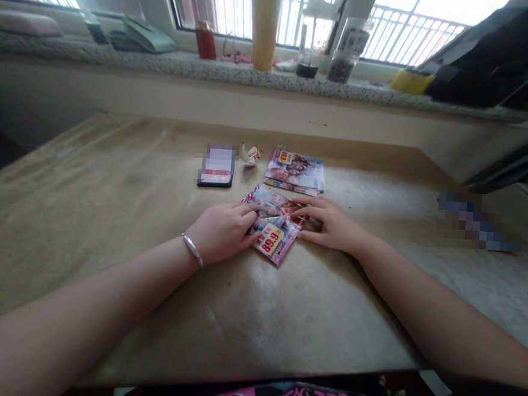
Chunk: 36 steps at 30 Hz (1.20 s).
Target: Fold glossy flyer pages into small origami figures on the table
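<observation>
**Glossy printed leaflet pinned flat under both hands**

Step in hand, my read: squaring up or creasing one leaflet (269, 240), though it could be a thin packet. It lies skewed on the tabletop (157, 172), 89.9 label toward the wearer. Left hand (220, 231), silver bangle (193, 251) at the wrist: fingers curled over the left edge. Right hand (329, 224): fingers spread on the right edge. Can't tell if either pinches or just presses. Next move calls for steady edge pressure; glossy stock could slip.

Similar leaflet stack (298, 169) just beyond. Crumpled wrapper (251, 157) left of that, then a phone (218, 167), screen blurred out. Far right: masked-out item, can't identify.

Surface: tan, cloudy, some sheen. Room: speckled stone windowsill (165, 63) behind, holding a red jar (205, 42), tall yellow cylinder (264, 26) and clear container (346, 50). Barred railing (406, 36) outside, bright daylight.
</observation>
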{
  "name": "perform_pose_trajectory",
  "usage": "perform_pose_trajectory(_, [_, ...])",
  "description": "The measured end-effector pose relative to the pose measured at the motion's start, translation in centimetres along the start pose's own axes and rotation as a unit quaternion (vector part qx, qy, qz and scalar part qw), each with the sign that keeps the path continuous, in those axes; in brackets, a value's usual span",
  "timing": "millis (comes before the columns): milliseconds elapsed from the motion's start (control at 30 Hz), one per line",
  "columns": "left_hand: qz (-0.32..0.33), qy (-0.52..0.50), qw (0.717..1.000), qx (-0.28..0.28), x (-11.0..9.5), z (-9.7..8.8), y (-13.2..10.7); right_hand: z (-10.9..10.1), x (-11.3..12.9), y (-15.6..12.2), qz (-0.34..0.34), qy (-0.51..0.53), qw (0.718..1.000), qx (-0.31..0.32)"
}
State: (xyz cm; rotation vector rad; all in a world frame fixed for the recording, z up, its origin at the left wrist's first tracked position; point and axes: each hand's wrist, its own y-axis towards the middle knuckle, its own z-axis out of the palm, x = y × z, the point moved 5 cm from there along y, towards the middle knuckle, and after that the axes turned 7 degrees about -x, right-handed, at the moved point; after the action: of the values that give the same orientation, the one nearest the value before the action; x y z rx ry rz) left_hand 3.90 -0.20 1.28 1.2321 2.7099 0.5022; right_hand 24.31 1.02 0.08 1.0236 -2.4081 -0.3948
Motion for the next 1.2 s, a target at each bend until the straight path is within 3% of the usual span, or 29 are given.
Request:
perform_pose_trajectory(233, [0.078, -0.113, 0.991, 0.003, -0.2, 1.3, -0.1, 0.0, 0.0, 0.1, -0.008, 0.012, 1.0, -0.005])
perform_pose_trajectory(500, [0.073, -0.131, 0.988, 0.037, -0.4, 1.1, -0.2, 0.0, 0.3, 0.2, -0.012, 0.031, 0.999, -0.009])
perform_pose_trajectory(833, [0.043, -0.143, 0.988, 0.049, -0.5, 1.4, -0.1, 0.2, 1.1, 0.9, 0.05, 0.06, 0.995, -0.066])
perform_pose_trajectory(1200, [0.035, -0.119, 0.991, 0.041, -0.7, 1.3, 0.1, 0.7, 0.2, 1.0, 0.134, 0.046, 0.984, -0.111])
